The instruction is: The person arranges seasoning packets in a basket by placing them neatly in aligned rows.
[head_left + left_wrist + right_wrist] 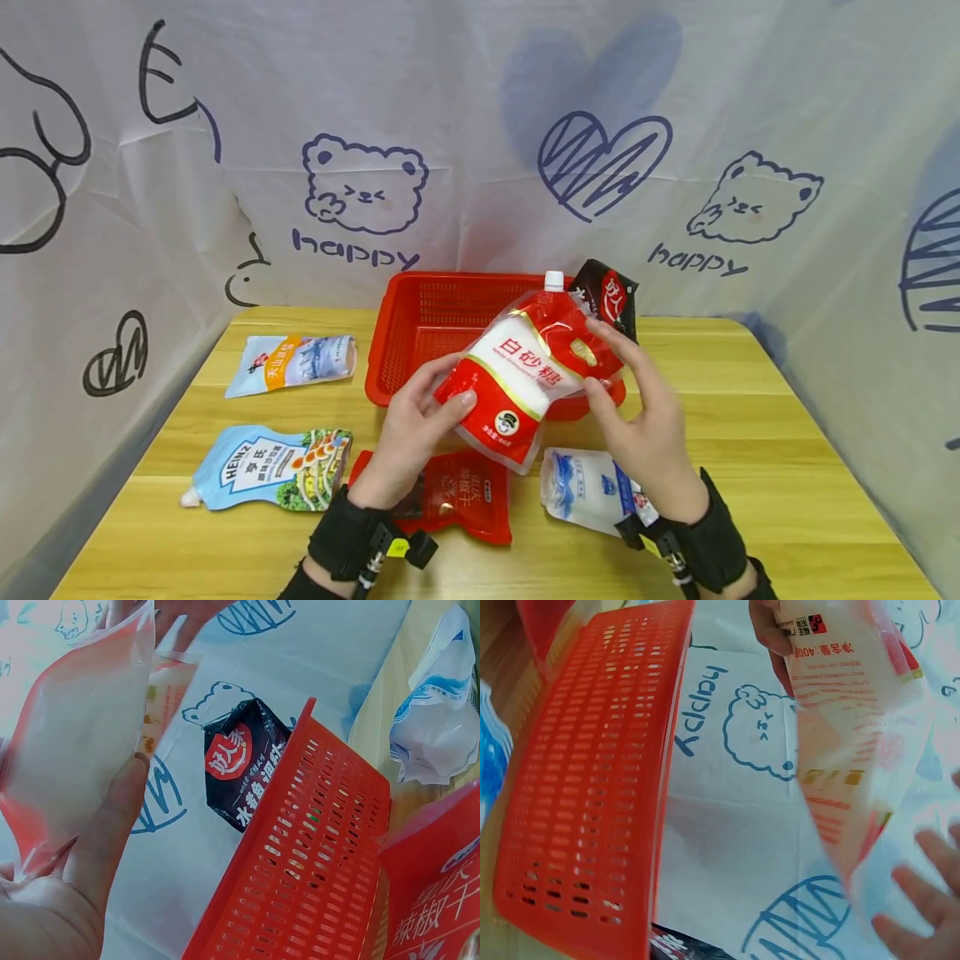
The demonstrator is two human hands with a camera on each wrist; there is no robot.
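The left hand (412, 429) is clamped on the lower left edge of a red-and-white sugar bag (517, 362), thumb in front. The bag is held up tilted, its white cap toward 1 o'clock, before the red basket (450, 310). At the bag's 4 o'clock is the right hand (651, 425), fingers spread apart; whether they touch it, I cannot tell. A black packet (609, 296) sticks up at the basket's 2 o'clock corner. On the table (765, 450), around the bag, lie a white-and-blue pouch (581, 487) at 5 o'clock, a red packet (468, 496) at 7, a light blue Heinz pouch (258, 468) between 8 and 9, and an orange-banded packet (283, 364) at 9.
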